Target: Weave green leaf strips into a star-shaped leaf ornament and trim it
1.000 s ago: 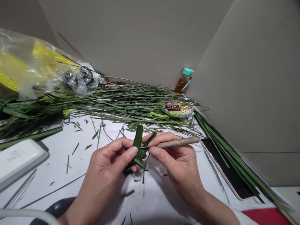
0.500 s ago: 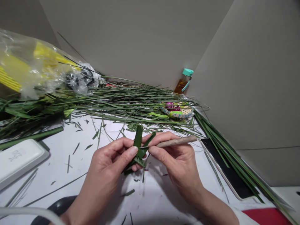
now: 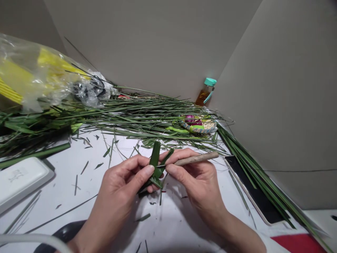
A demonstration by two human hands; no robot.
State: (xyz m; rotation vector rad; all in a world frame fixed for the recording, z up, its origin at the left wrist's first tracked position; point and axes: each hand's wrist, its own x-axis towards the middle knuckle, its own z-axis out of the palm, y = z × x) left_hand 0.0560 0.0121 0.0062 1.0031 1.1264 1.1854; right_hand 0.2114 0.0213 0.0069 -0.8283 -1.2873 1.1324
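Note:
Pinched between the thumb and fingers of my left hand (image 3: 129,179) is a folded green leaf piece (image 3: 156,156), one broad end standing up and a narrower strip slanting right. My right hand (image 3: 196,179) is closed on a thin tool with a wooden handle (image 3: 197,159). Its slim metal tip points left and meets the leaf folds beside my left thumb; whether it goes into the fold I cannot tell. My fingers hide part of the leaf's underside. Leaf scraps (image 3: 143,217) lie on the white tabletop (image 3: 105,225) below.
Long green blades (image 3: 147,109) are heaped across the back, near a small woven basket (image 3: 210,124) and a bottle (image 3: 204,93). At right, more blades (image 3: 250,168) overlap a phone (image 3: 259,193). A white power bank (image 3: 25,179) and plastic bag (image 3: 47,77) are at left.
The tool, leaf piece and both hands keep nearly the same pose. The whole view has shifted very slightly.

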